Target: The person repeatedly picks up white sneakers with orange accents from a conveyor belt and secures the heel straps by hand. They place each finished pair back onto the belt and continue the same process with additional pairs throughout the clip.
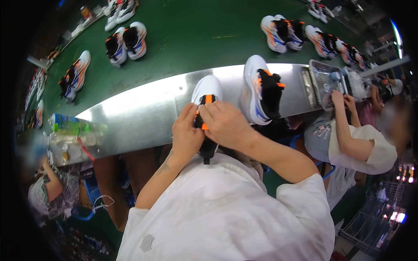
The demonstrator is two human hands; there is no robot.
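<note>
A white, orange and black sneaker [207, 87] stands in front of me at the edge of the metal strip, its toe pointing away. My left hand [187, 132] is closed on its left side at the lacing, fingertips pressed near the orange and black tongue. From the other side, my right hand [230, 125] bends its fingers over the same lacing and pinches there. What lies between the fingertips is hidden. Just to the right, untouched, a second sneaker [257, 82] shows its black collar, orange trim and blue-marked sole.
Beyond the metal strip [143, 111], a green work surface [187, 39] carries several sneakers, among them a pair [126, 43] at left. Bottles [80, 135] stand left; a clear bin [325, 82] sits right. A co-worker [352, 148] works at right, another person [48, 182] at left.
</note>
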